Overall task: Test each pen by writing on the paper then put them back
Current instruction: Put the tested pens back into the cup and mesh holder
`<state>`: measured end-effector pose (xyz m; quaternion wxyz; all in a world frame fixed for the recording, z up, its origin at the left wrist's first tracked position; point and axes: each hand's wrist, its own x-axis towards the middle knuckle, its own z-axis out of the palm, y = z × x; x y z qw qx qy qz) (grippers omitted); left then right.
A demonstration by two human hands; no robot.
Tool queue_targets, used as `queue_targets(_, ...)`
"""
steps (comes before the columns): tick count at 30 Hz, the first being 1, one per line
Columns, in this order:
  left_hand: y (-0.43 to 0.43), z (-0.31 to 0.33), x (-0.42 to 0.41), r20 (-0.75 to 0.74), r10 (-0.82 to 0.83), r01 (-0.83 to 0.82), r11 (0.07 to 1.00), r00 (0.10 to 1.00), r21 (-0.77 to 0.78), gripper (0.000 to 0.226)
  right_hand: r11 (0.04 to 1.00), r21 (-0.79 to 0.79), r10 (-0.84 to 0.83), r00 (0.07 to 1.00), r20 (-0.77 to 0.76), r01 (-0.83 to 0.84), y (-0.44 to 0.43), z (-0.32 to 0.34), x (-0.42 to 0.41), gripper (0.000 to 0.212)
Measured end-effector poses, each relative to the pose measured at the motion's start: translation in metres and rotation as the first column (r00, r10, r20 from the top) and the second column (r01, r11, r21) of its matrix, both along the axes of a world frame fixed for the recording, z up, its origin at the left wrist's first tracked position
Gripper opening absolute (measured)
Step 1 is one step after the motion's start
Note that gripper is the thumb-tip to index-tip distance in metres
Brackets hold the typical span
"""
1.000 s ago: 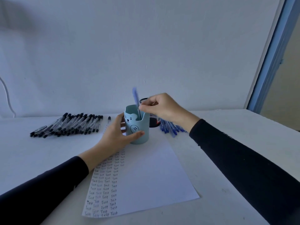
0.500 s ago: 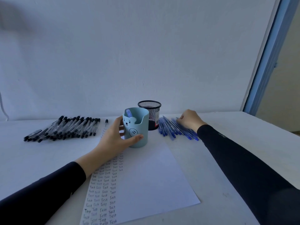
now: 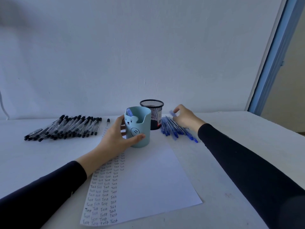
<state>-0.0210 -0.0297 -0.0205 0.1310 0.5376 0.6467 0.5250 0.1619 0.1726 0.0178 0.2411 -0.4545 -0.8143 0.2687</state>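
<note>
- The left hand [image 3: 115, 138] gripped the bear cup [image 3: 140, 128] at frame centre, fingers curled round its wall; a slack grip could tip it.
- The right hand [image 3: 184, 118], right of centre, pinched one blue pen [image 3: 172, 113] above the blue pile [image 3: 175, 129]; a weak pinch could drop it.

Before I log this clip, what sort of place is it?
Likely a desk or study corner indoors: a white table against a bare wall, a mesh pen holder, and paper with handwriting.

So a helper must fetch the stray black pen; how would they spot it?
On the table, find the row of black-capped pens at left. Just right of it, near the left hand gripping the bear cup, one black pen lies alone. The others are bunched; this one lies apart.
</note>
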Motion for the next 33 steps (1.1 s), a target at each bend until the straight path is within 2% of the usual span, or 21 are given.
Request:
queue_targets(2, -0.001, 0.0, 0.0, 0.0, -0.002, 0.002, 1.0, 1.0, -0.003, 0.085, 0.997, 0.056, 0.053, 0.998, 0.042, -0.056, -0.004, -0.005, -0.008, 0.027)
queue_targets(4, -0.001, 0.001, 0.001, 0.008, -0.004, 0.004, 1.0, 1.0, 0.0, 0.087, 0.986, 0.152, 0.05, 0.993, 0.103, -0.065, -0.003, -0.012, -0.015, 0.028)
queue_targets(7, -0.001, 0.001, 0.001, 0.008, -0.002, 0.002, 1.0, 1.0, 0.01, 0.083, 0.97, 0.24, -0.088, 0.977, 0.193, 0.04, -0.003, -0.014, -0.018, 0.042)
queue_targets(12, -0.001, 0.002, 0.001, 0.005, 0.001, -0.001, 1.0, 1.0, 0.006, 0.079, 0.983, 0.163, -0.116, 0.977, 0.178, 0.087, -0.004, -0.007, -0.011, 0.036)
queue_targets(17, -0.001, 0.001, 0.001, 0.01, -0.009, 0.009, 1.0, 1.0, 0.007, 0.08, 0.971, 0.212, -0.148, 0.972, 0.182, 0.108, -0.006, -0.009, -0.009, 0.039)
queue_targets(20, -0.002, 0.001, 0.002, 0.009, -0.005, 0.005, 1.0, 1.0, 0.006, 0.078, 0.975, 0.171, -0.166, 0.975, 0.145, 0.141, -0.009, -0.01, -0.012, 0.039)
queue_targets(26, -0.002, 0.002, 0.002, 0.002, -0.004, 0.004, 1.0, 1.0, 0.002, 0.078, 0.981, 0.124, -0.177, 0.957, 0.23, 0.151, -0.009, -0.005, -0.009, 0.037)
queue_targets(28, -0.003, 0.002, 0.003, 0.001, -0.004, 0.004, 1.0, 1.0, 0.0, 0.078, 0.987, 0.056, -0.157, 0.978, 0.139, 0.15, -0.006, -0.002, -0.007, 0.033)
queue_targets(30, -0.003, 0.003, 0.003, -0.002, -0.001, 0.001, 1.0, 1.0, -0.005, 0.078, 0.982, -0.072, -0.183, 0.972, -0.151, 0.174, -0.001, 0.008, -0.006, 0.024)
queue_targets(32, -0.003, 0.003, 0.003, -0.004, 0.003, -0.003, 1.0, 1.0, -0.007, 0.077, 0.971, -0.213, -0.206, 0.849, -0.486, 0.113, -0.002, 0.027, -0.006, 0.021)
queue_targets(33, -0.003, 0.003, 0.004, -0.003, 0.004, -0.004, 1.0, 1.0, -0.006, 0.077, 0.969, -0.243, -0.179, 0.774, -0.608, 0.033, -0.006, 0.04, -0.007, 0.016)
